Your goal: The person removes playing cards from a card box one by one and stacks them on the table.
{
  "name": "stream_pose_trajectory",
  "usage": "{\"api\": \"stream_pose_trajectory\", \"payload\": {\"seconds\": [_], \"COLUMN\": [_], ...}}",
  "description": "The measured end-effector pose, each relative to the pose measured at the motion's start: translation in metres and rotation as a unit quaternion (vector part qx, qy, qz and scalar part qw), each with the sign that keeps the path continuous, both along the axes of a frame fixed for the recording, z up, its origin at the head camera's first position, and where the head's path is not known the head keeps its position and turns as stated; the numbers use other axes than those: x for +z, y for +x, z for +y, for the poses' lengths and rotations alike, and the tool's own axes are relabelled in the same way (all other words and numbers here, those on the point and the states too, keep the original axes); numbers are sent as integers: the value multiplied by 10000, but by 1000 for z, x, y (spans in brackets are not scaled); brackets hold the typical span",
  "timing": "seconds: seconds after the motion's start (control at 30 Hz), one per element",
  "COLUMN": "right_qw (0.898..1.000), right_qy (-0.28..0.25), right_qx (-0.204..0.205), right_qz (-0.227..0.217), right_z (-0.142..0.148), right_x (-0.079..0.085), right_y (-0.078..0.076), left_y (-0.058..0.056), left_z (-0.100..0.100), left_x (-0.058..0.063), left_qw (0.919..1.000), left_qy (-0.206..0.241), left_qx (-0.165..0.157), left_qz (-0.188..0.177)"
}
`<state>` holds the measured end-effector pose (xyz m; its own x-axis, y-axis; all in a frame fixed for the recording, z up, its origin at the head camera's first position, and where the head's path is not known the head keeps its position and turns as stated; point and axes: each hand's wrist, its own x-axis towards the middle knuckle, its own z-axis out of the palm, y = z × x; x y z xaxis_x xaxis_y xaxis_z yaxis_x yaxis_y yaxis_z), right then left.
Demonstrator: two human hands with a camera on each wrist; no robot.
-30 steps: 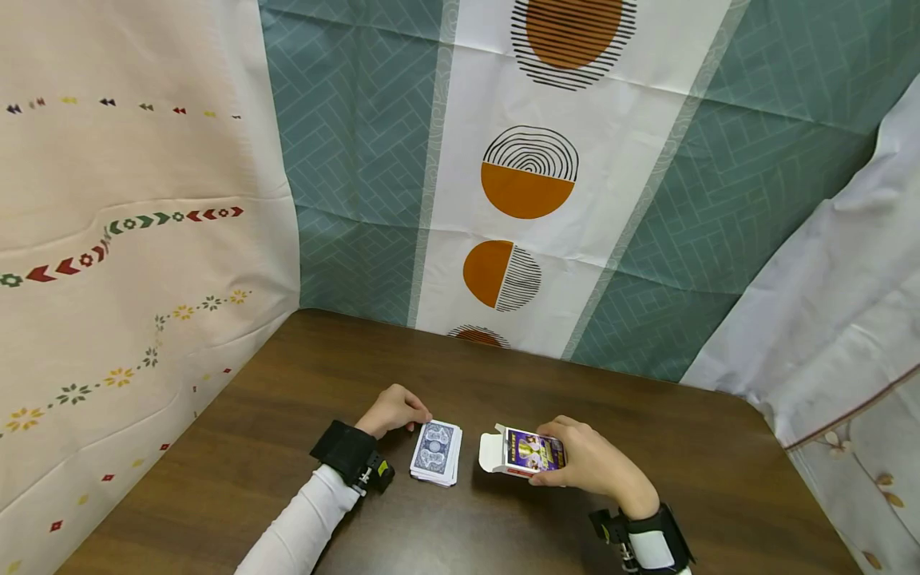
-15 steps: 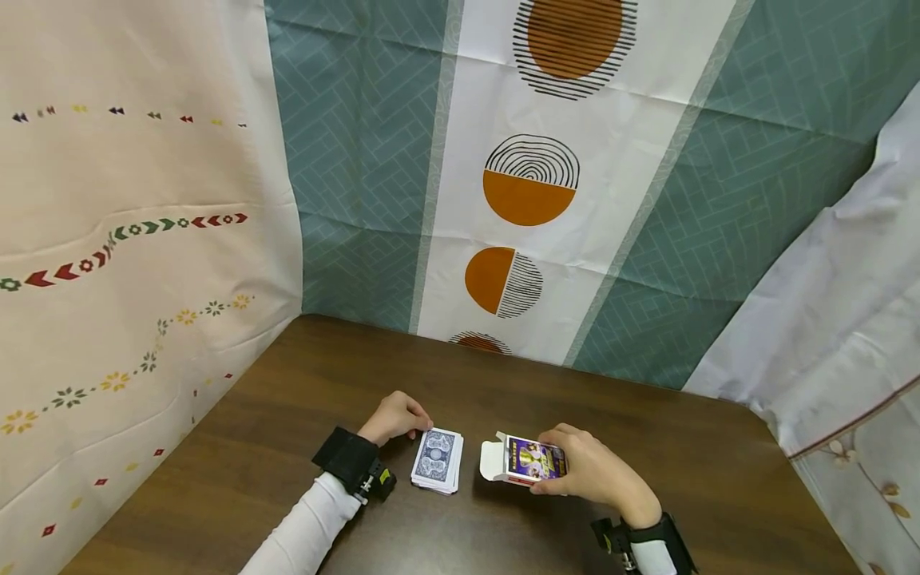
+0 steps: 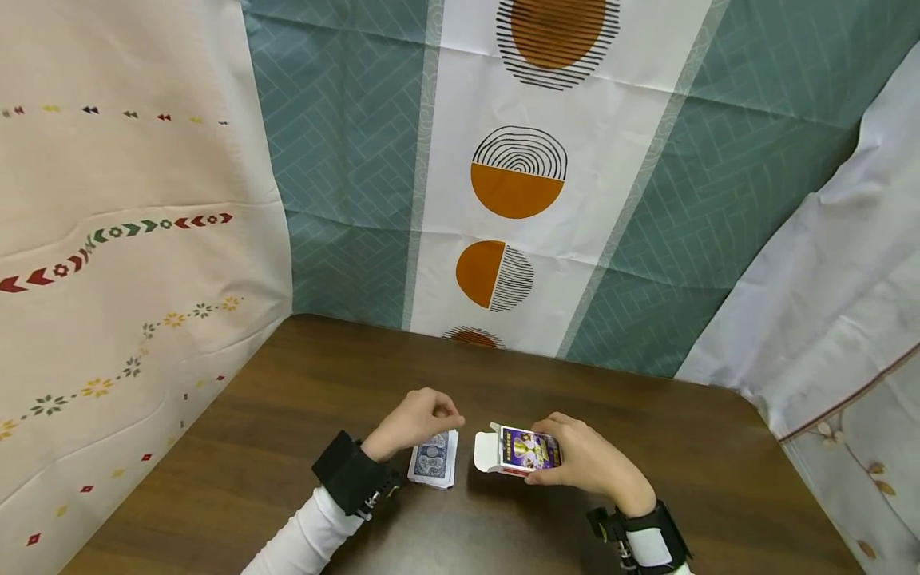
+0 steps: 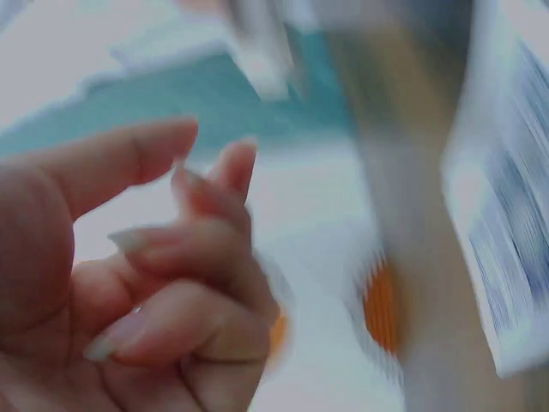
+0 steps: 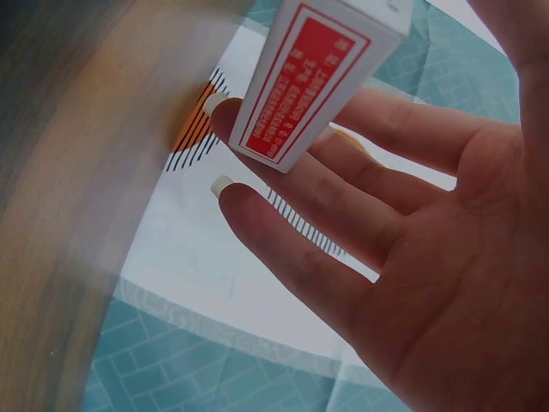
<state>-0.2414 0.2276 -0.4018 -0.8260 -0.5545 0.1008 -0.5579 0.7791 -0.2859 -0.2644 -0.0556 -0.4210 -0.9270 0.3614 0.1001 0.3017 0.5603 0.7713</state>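
My left hand (image 3: 413, 419) hovers over the far end of a deck of playing cards (image 3: 433, 463) with blue patterned backs. In the left wrist view its fingers (image 4: 193, 253) curl inward, and thumb and fingertips come close together with nothing visible between them. Part of the deck's top shows as a blurred card (image 4: 506, 223) at the right edge of that view. My right hand (image 3: 592, 455) grips a card box (image 3: 530, 450), purple on top, between thumb and fingers. The box's white flap stands out toward the deck. Its red-and-white side (image 5: 304, 90) faces the right wrist camera.
Both lie at the middle of a dark brown wooden table (image 3: 345, 359), box right of deck. A teal and white curtain (image 3: 359, 160) with orange circles hangs behind. Pale cloths (image 3: 144, 176) hang at the left and right sides.
My left hand has left the deck's far left corner and moved right, up over its far end. The right hand stays on the card box with little movement.
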Motion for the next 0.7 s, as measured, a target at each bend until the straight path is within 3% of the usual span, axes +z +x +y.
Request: {"api": "stream_pose_trajectory", "payload": {"seconds": [0.07,0.13,0.27,0.43,0.7], "right_qw": [10000,9999,9997,9994,9994], "right_qy": [-50,-113,-199,-239,-206], "right_qx": [19,62,162,253,250], "right_qz": [12,22,31,80,116], "right_z": [-2,-3,-6,-8,-8], "right_x": [2,4,8,10,11], "right_y": [0,1,5,10,14], "left_y": [11,19,29,32,32], "left_z": [11,20,30,35,41], "left_x": [10,15,15,8,0], "left_qw": [9982,9959,9955,9936,9947], "left_qy": [122,165,290,592,694], "left_qx": [-553,-816,-721,-625,-540], "left_qz": [-210,-366,-546,-735,-536]}}
